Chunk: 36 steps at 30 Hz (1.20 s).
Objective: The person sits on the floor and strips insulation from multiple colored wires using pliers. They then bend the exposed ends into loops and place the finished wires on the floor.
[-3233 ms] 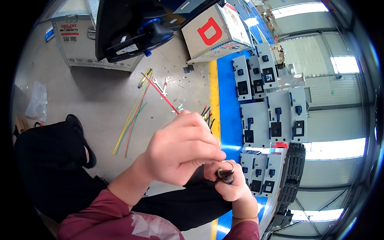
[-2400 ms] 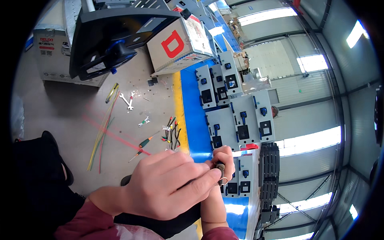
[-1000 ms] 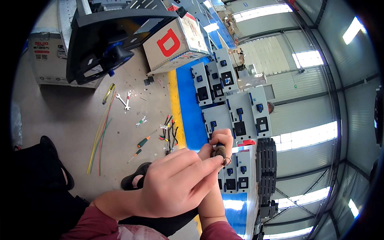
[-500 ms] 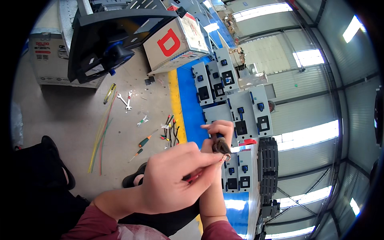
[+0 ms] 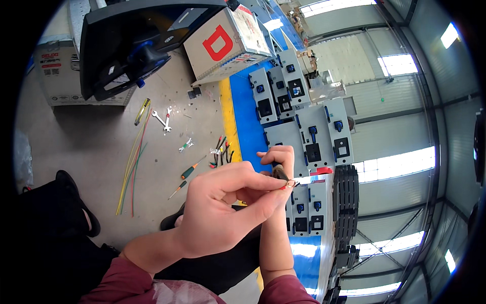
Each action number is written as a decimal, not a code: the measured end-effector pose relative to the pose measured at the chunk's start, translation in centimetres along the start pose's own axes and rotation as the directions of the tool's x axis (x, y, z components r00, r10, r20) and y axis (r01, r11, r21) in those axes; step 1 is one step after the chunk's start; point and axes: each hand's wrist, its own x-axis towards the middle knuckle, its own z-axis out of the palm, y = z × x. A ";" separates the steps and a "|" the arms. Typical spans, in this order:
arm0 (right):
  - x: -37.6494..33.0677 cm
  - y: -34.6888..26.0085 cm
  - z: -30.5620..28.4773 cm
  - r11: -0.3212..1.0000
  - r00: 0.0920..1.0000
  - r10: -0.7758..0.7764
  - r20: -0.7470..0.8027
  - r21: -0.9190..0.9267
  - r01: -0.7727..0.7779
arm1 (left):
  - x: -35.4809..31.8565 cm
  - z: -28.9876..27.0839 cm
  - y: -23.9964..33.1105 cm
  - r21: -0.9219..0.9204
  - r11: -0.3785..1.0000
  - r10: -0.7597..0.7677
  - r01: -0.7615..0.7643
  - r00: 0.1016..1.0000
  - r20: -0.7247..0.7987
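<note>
My left hand (image 5: 228,202) is closed in a pinch, thumb against forefinger. Between its fingertips is the end of a red wire (image 5: 284,187), with a small copper-coloured loop (image 5: 290,184) sticking out beyond them. Just behind it, my right hand (image 5: 281,156) is wrapped round a pair of pliers (image 5: 279,173), whose dark metal jaws meet the wire end. The handles are mostly hidden by my fingers. Whether the jaws grip the loop or only touch it, I cannot tell.
On the floor lie long coloured wires (image 5: 132,169), a yellow cutter knife (image 5: 143,112), wrenches (image 5: 164,120), screwdrivers (image 5: 192,168) and short black leads (image 5: 221,152). A dark panel on a stand (image 5: 147,40) and cartons (image 5: 212,48) are beyond. Grey switch cabinets (image 5: 324,131) stand to the right.
The view has shifted slightly, so the floor items sit a little to the right. The pliers' jaws and my fingertips have moved slightly around the copper loop. Both hands keep their hold.
</note>
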 end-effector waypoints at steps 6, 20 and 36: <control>0.2 -0.6 -0.1 0.998 1.000 0.009 -0.030 -0.054 -0.011 | 0.1 0.0 -1.2 -0.024 1.000 -0.016 0.015 1.000 -0.008; 0.0 -0.2 -0.5 0.995 0.997 -0.025 -0.070 -0.096 0.018 | 0.1 0.4 -1.5 -0.148 0.981 -0.130 0.122 0.990 -0.048; -0.5 -0.6 -0.5 0.983 0.989 0.113 -0.099 -0.136 -0.126 | 0.2 0.1 -1.7 -0.291 0.911 -0.308 0.292 0.951 -0.009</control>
